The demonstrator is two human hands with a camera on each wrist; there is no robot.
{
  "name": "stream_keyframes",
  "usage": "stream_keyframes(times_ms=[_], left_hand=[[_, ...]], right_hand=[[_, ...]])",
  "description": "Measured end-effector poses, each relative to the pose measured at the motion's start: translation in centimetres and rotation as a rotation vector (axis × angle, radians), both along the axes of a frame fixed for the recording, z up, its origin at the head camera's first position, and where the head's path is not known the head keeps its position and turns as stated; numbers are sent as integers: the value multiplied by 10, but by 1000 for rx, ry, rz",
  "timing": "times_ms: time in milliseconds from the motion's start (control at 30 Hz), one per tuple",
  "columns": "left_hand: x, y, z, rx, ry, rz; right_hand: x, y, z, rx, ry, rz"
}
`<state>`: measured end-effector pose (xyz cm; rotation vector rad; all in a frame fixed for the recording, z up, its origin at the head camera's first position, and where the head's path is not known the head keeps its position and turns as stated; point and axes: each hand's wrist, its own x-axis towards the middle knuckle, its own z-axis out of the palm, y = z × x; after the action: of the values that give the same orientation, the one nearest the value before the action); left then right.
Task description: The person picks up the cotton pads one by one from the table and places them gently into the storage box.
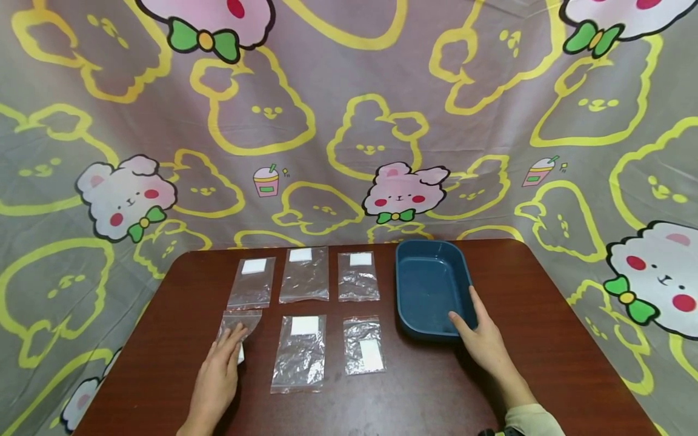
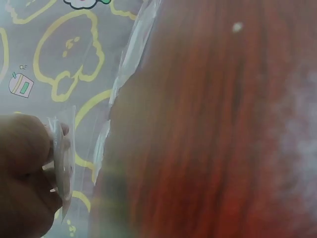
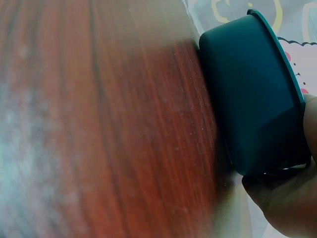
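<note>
My left hand (image 1: pixel 217 363) pinches a small clear zip bag (image 1: pixel 245 319) at the left of the table. A corner of something white in it shows beside the fingers, and the hand covers the rest. Seen from the left wrist, the bag (image 2: pixel 68 158) stands edge-on between thumb and fingers. My right hand (image 1: pixel 487 345) grips the near right corner of a dark blue rectangular plastic tub (image 1: pixel 431 290), thumb over the rim and fingers along its outer side. The right wrist view shows the tub's outer wall (image 3: pixel 252 94) beside the hand.
Several flat clear zip bags, each with a white rectangle, lie in two rows on the brown table (image 1: pixel 414 393): one bag (image 1: pixel 304 275) is at the back, another (image 1: pixel 299 357) nearer. A patterned cloth (image 1: pixel 322 181) hangs behind the table's back edge.
</note>
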<state>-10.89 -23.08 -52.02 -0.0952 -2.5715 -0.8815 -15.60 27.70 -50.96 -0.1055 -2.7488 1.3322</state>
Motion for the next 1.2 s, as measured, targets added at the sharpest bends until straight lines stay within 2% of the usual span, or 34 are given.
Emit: stream_keyframes(times_ms=[367,567,800,1033,1200], left_hand=[[-6,1,14,-19,37,3],[-13,12,23,-12,40,-41],[-30,41,30,-29,43,-111],[-46,79,30,-23,56,-197],[-55,108,36,-20,48,-238]], right_hand=[[2,-1,3,-1,9,-6],[2,-2,5,-4,4,-9],[4,-1,8,-6,-15,-16],[5,0,7,1,-39,-16],[4,-1,6,7,-38,-17]])
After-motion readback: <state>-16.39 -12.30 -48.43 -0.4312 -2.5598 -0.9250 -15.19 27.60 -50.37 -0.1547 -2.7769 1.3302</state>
